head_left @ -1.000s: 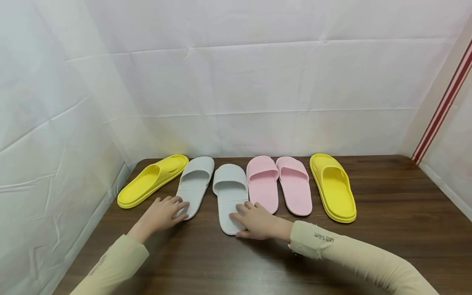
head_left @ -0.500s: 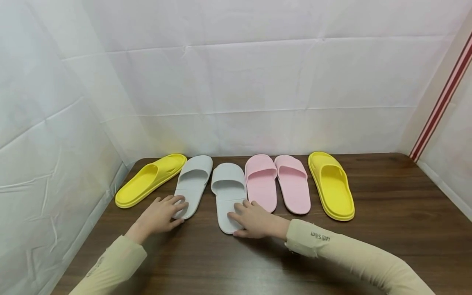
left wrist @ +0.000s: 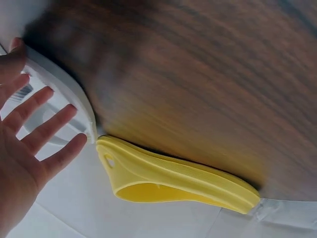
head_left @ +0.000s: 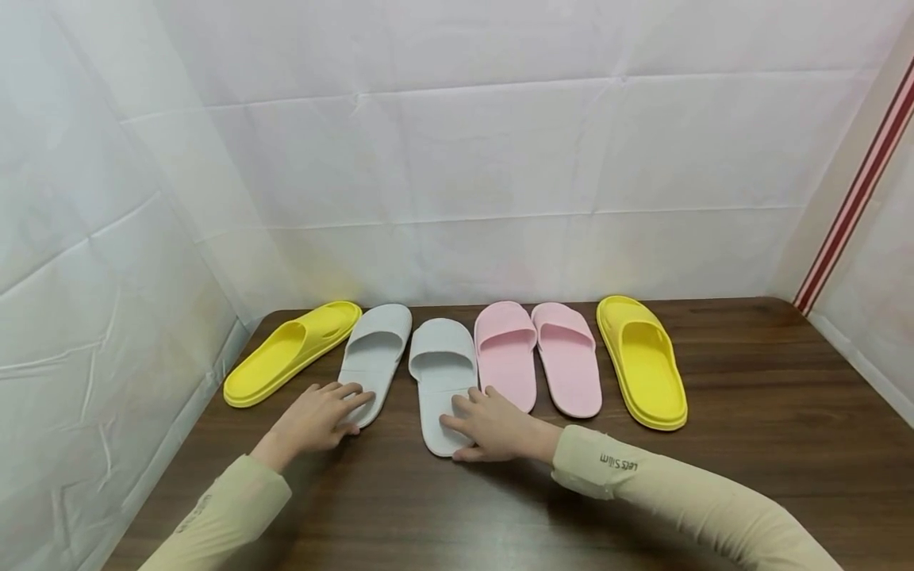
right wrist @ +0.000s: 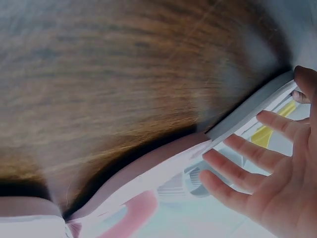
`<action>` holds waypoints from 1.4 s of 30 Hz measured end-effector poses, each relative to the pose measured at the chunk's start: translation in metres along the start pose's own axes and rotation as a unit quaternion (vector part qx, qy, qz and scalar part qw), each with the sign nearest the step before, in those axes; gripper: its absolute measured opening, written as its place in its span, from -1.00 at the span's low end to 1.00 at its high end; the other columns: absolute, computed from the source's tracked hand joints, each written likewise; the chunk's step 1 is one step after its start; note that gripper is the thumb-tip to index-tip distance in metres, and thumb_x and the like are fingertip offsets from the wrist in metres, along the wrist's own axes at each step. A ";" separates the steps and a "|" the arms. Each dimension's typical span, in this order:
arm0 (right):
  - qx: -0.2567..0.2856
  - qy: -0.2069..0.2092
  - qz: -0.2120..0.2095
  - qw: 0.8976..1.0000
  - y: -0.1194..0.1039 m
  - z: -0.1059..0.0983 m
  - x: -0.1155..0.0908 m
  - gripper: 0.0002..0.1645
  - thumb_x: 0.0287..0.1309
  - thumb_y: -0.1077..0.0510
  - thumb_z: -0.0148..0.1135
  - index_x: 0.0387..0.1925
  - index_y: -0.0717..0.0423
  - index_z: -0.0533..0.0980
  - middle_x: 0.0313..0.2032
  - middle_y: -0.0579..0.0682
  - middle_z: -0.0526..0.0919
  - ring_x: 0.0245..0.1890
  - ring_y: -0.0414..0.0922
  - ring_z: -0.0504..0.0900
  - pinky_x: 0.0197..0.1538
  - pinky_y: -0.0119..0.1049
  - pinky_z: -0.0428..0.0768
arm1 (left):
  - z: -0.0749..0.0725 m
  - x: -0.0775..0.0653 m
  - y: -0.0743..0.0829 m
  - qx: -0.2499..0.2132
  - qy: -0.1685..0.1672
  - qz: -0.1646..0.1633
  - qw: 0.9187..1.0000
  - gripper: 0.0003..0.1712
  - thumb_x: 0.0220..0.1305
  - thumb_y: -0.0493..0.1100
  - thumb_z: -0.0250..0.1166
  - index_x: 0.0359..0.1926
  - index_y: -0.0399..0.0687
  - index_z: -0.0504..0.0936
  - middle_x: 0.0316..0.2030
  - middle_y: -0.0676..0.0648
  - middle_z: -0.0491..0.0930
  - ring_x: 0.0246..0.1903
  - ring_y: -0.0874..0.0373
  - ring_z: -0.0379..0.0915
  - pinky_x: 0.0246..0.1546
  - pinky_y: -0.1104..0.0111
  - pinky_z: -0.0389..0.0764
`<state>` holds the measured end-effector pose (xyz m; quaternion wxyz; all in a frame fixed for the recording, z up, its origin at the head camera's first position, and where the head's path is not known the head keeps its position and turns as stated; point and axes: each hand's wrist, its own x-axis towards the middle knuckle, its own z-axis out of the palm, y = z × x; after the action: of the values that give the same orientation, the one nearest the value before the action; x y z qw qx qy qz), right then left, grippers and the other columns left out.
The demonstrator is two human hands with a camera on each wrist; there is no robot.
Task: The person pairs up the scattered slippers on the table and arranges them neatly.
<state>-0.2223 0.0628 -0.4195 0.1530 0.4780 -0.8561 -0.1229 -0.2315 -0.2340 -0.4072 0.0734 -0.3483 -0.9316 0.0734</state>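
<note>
Two white slippers stand in the middle of a row, toes toward the back wall. My left hand (head_left: pixel 320 416) reaches over the heel of the left white slipper (head_left: pixel 376 345), fingers spread and nearly straight, the thumb by its heel edge. In the left wrist view the palm and fingers (left wrist: pixel 54 124) show beside that slipper's rim. Over the heel of the right white slipper (head_left: pixel 444 357) lies my right hand (head_left: pixel 493 427), fingers spread, thumb at the near edge. Neither hand curls round a slipper; exact fingertip contact is hard to make out.
Touching the right white slipper is a pink slipper (head_left: pixel 507 361), with another pink slipper (head_left: pixel 569 361) beside it. Yellow slippers lie at the left end (head_left: pixel 289 357) and right end (head_left: pixel 646 365) of the row. Behind the brown wooden table (head_left: pixel 750 444) hangs a white sheet (head_left: pixel 493 159).
My left fingers have shifted slightly to the right over the left slipper's heel. The right hand and all slippers stay where they were; the head view moves a little.
</note>
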 end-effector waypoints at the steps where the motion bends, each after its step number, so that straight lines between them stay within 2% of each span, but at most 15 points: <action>1: 0.000 -0.001 0.000 1.000 0.000 0.000 0.000 -0.37 -0.01 -0.41 -0.03 0.02 -0.20 0.37 -0.20 -0.06 0.44 -0.33 -0.12 0.42 -0.41 -0.29 0.32 | -0.001 0.001 0.000 0.000 -0.004 -0.001 1.000 -0.46 0.00 -0.01 0.31 0.06 -0.01 0.48 -0.08 -0.07 0.52 -0.18 0.00 0.48 -0.25 0.10 0.48; 6: 0.006 -0.014 0.007 1.000 0.000 -0.001 0.002 -0.37 -0.02 -0.42 -0.03 0.01 -0.20 0.36 -0.20 -0.06 0.44 -0.32 -0.11 0.43 -0.41 -0.29 0.33 | -0.003 0.003 0.001 0.004 -0.016 -0.009 1.000 -0.44 -0.03 -0.01 0.34 0.07 0.04 0.49 -0.11 -0.05 0.52 -0.21 0.03 0.49 -0.26 0.12 0.48; 12: 0.019 -0.041 0.023 0.999 0.002 -0.003 0.009 -0.37 -0.02 -0.42 -0.01 0.01 -0.19 0.36 -0.19 -0.07 0.45 -0.29 -0.10 0.44 -0.38 -0.28 0.36 | -0.004 0.004 0.003 -0.004 -0.014 -0.015 1.000 -0.44 -0.05 -0.01 0.34 0.05 0.05 0.51 -0.11 -0.06 0.52 -0.24 -0.01 0.50 -0.29 0.10 0.48; 24: 0.034 -0.052 0.052 0.997 0.005 -0.004 0.020 -0.36 -0.05 -0.41 0.03 0.01 -0.19 0.39 -0.19 -0.06 0.47 -0.26 -0.08 0.46 -0.32 -0.24 0.40 | -0.002 0.007 0.005 -0.014 -0.023 -0.027 0.999 -0.44 -0.06 -0.02 0.36 0.04 0.05 0.51 -0.10 -0.07 0.52 -0.27 -0.04 0.51 -0.32 0.09 0.49; 36: 0.090 -0.081 0.086 0.989 0.013 0.003 0.030 -0.33 -0.08 -0.39 0.09 0.05 -0.20 0.38 -0.06 -0.06 0.47 -0.14 -0.07 0.44 -0.19 -0.15 0.41 | -0.005 0.015 0.007 0.006 -0.013 -0.020 1.000 -0.46 -0.12 -0.01 0.40 -0.02 0.05 0.54 -0.18 -0.06 0.54 -0.36 -0.01 0.52 -0.35 0.12 0.48; 42: 0.109 -0.082 0.095 0.986 0.014 0.002 0.033 -0.34 -0.07 -0.37 0.11 0.05 -0.17 0.38 -0.06 -0.04 0.47 -0.14 -0.05 0.44 -0.15 -0.11 0.41 | -0.005 0.019 0.007 0.008 -0.028 -0.029 0.999 -0.45 -0.13 -0.01 0.40 -0.02 0.05 0.53 -0.21 -0.04 0.53 -0.39 0.02 0.51 -0.36 0.14 0.45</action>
<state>-0.2503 0.0418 -0.4114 0.0407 0.3967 -0.9155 -0.0525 -0.2404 -0.2154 -0.4024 0.0522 -0.3182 -0.9425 0.0881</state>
